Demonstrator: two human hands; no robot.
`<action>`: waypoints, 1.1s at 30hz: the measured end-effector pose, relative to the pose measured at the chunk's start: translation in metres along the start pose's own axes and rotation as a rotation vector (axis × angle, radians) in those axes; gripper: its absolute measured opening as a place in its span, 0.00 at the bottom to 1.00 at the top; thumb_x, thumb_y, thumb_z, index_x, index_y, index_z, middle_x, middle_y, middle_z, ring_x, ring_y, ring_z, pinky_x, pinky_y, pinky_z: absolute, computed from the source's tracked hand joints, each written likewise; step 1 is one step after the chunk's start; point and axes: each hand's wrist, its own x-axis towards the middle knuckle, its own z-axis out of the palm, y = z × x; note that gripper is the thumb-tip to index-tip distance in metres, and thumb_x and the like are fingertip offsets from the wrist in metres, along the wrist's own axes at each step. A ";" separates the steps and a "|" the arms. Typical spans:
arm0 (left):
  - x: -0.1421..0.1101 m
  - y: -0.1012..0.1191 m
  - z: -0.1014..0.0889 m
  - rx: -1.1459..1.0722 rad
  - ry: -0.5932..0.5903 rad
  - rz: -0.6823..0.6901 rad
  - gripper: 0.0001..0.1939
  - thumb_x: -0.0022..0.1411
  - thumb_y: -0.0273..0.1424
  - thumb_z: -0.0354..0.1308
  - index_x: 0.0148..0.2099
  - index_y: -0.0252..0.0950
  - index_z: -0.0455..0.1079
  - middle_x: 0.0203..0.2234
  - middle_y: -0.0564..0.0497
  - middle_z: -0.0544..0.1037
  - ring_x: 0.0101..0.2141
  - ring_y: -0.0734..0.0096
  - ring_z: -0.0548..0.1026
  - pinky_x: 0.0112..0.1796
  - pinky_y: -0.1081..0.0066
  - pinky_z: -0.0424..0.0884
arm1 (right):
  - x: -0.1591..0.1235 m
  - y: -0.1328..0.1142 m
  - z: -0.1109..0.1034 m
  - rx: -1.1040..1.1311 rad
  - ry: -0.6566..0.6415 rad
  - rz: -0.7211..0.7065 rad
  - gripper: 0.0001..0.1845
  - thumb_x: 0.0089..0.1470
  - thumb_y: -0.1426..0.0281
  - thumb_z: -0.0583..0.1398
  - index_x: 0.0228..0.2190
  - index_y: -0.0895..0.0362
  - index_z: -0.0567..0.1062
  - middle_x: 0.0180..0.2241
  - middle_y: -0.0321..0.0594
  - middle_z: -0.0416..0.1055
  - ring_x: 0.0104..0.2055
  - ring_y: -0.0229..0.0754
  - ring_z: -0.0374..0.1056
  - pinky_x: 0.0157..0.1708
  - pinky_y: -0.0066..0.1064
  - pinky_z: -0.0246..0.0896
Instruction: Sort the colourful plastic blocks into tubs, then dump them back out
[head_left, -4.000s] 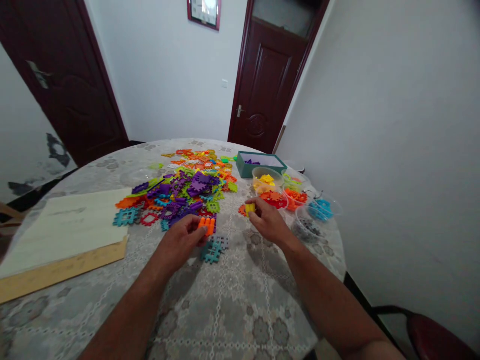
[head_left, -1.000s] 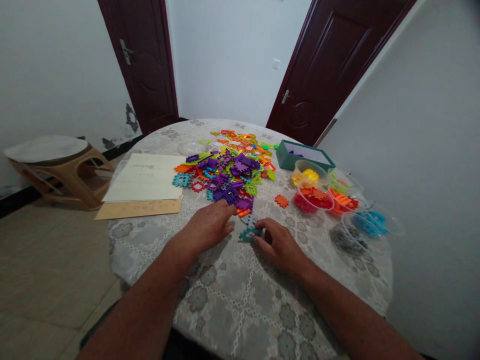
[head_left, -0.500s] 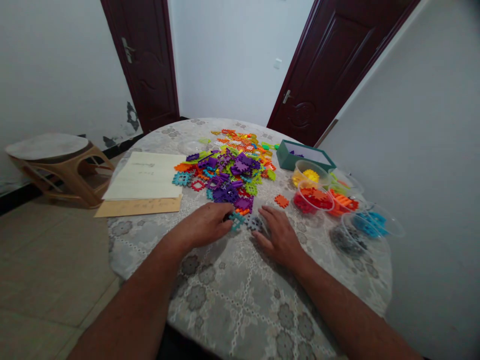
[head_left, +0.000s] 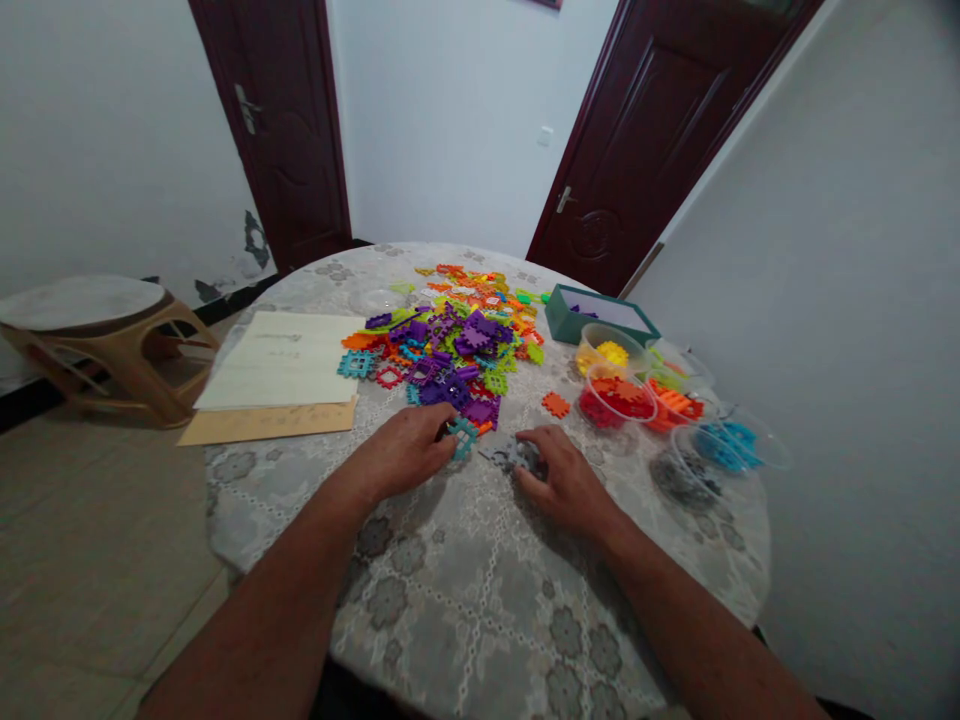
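Between the thumb and fingers of my left hand (head_left: 411, 446) is a teal square building piece (head_left: 463, 437) with notched edges and a window-like grid. My right hand (head_left: 564, 475) has its thumb and fingers around grey notched building pieces (head_left: 513, 455), low over the tablecloth. The teal and grey pieces are apart, with a small gap between them. Just beyond my hands lies a heap of mixed plastic building pieces (head_left: 474, 340), mostly purple, green, orange and red. A single orange notched piece (head_left: 556, 404) rests flat to the right of the heap.
Clear tubs hold yellow (head_left: 611, 352), red (head_left: 615, 398), orange (head_left: 673, 402), blue (head_left: 729, 445) and grey pieces (head_left: 681, 478) on the right. Behind them stands a green box (head_left: 600, 315). Paper sheets (head_left: 277, 360) lie left on the round table (head_left: 480, 620). A stool (head_left: 112, 340) stands beyond.
My left hand has lifted and tilted the teal piece, drawing it slightly away from the grey ones. My right fingers have closed in around the grey pieces. The camera view has shifted a little.
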 end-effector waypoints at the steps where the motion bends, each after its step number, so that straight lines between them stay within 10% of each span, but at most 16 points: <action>1: 0.001 -0.001 0.002 -0.010 -0.005 0.010 0.15 0.68 0.35 0.50 0.50 0.40 0.75 0.43 0.46 0.82 0.42 0.60 0.78 0.41 0.66 0.67 | -0.001 0.001 -0.007 0.002 0.020 0.000 0.21 0.61 0.71 0.62 0.56 0.52 0.72 0.50 0.46 0.70 0.49 0.47 0.71 0.52 0.41 0.70; 6: 0.009 -0.010 0.010 -0.020 -0.001 -0.029 0.27 0.68 0.42 0.49 0.65 0.42 0.70 0.53 0.44 0.82 0.52 0.53 0.79 0.52 0.60 0.70 | -0.015 0.010 -0.052 -0.124 0.212 0.001 0.25 0.61 0.73 0.61 0.59 0.52 0.70 0.56 0.50 0.69 0.60 0.51 0.66 0.62 0.46 0.64; 19: 0.018 -0.009 0.008 -0.031 0.051 -0.094 0.25 0.67 0.42 0.47 0.63 0.46 0.69 0.40 0.49 0.83 0.39 0.52 0.82 0.42 0.62 0.73 | -0.106 0.121 -0.149 -0.711 0.521 0.397 0.21 0.64 0.63 0.57 0.53 0.61 0.76 0.51 0.58 0.77 0.53 0.57 0.72 0.58 0.54 0.64; 24: 0.015 -0.005 0.010 -0.012 0.102 -0.128 0.27 0.69 0.41 0.47 0.67 0.41 0.62 0.45 0.44 0.82 0.46 0.50 0.81 0.45 0.61 0.72 | -0.088 0.087 -0.116 -0.510 0.497 0.215 0.17 0.67 0.66 0.56 0.52 0.58 0.76 0.54 0.55 0.77 0.58 0.56 0.72 0.61 0.54 0.65; 33: 0.011 -0.003 0.004 0.021 0.132 -0.179 0.21 0.69 0.37 0.50 0.60 0.39 0.70 0.42 0.44 0.82 0.44 0.55 0.80 0.44 0.64 0.70 | -0.020 -0.011 -0.011 -0.159 -0.066 -0.038 0.19 0.67 0.66 0.59 0.57 0.54 0.73 0.56 0.51 0.75 0.57 0.54 0.72 0.57 0.49 0.70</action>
